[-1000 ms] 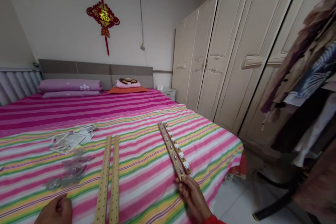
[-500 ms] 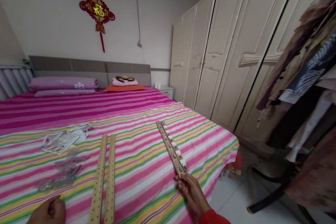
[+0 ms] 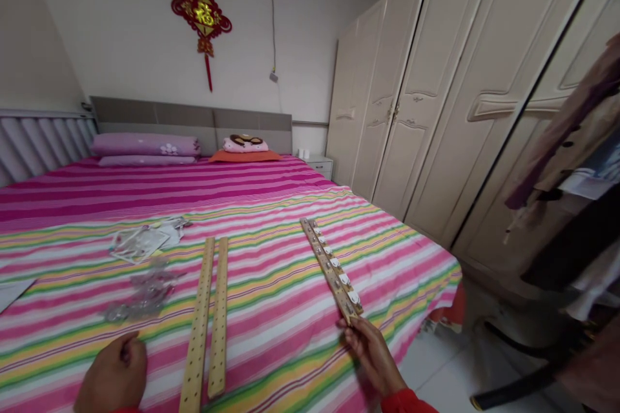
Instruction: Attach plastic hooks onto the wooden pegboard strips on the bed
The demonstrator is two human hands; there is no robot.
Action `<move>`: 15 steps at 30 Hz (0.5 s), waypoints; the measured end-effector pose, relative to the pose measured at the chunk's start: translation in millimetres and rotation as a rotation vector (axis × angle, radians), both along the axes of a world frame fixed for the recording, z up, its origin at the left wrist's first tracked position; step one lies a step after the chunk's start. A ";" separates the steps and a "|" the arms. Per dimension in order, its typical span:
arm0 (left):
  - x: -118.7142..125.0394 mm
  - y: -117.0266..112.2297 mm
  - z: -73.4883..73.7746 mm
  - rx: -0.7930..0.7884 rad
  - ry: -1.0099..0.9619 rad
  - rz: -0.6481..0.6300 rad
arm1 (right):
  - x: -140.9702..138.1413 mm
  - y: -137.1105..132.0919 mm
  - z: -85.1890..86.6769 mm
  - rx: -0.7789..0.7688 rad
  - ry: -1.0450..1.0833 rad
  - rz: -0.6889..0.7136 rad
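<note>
My right hand (image 3: 371, 348) has its thumb and fingers pinched on the near end of a wooden strip with metal fittings (image 3: 330, 274), which lies on the bed. Close against its right side runs a narrow strip bearing several white round pieces (image 3: 344, 279). Resting low at the left, my left hand (image 3: 113, 371) is curled closed; whatever may be inside the fingers is hidden. Two pale wooden strips with rows of holes, a left one (image 3: 198, 329) and a right one (image 3: 219, 322), lie side by side just right of it. Clear plastic bags of small parts (image 3: 145, 293) sit beyond it.
More clear packets (image 3: 148, 242) lie farther back on the striped bedspread (image 3: 271, 310). A white sheet corner (image 3: 14, 293) shows at the left edge. Folded bedding (image 3: 148, 145) is by the headboard. Wardrobes (image 3: 411, 97) and hanging clothes (image 3: 576, 161) stand to the right.
The whole view has turned left, shifting everything rightward in the picture. My left hand shows more fully now. My right hand keeps its pinch on the near end of the strip.
</note>
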State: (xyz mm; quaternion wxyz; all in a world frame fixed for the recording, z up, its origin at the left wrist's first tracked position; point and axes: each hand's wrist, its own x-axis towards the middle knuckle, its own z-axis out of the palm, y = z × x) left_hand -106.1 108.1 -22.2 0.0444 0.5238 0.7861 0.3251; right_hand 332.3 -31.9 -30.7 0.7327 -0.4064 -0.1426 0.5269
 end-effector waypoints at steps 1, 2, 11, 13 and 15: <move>3.6 -3.0 5.6 -0.034 -0.002 0.024 | -2.3 -1.9 -0.8 -0.007 0.024 -0.002; 6.5 -5.4 10.2 -0.046 -0.007 0.016 | -5.7 -4.2 -1.9 -0.015 0.051 -0.004; 11.8 -10.0 14.5 -0.038 -0.028 0.011 | -86.6 -8.6 -28.5 -0.033 -0.147 0.316; 12.6 -10.3 14.4 -0.034 -0.033 0.020 | -112.1 -1.4 -31.4 -0.024 -0.236 0.465; 13.3 -10.5 14.6 -0.038 -0.037 0.024 | -136.5 7.6 -31.7 -0.064 -0.255 0.607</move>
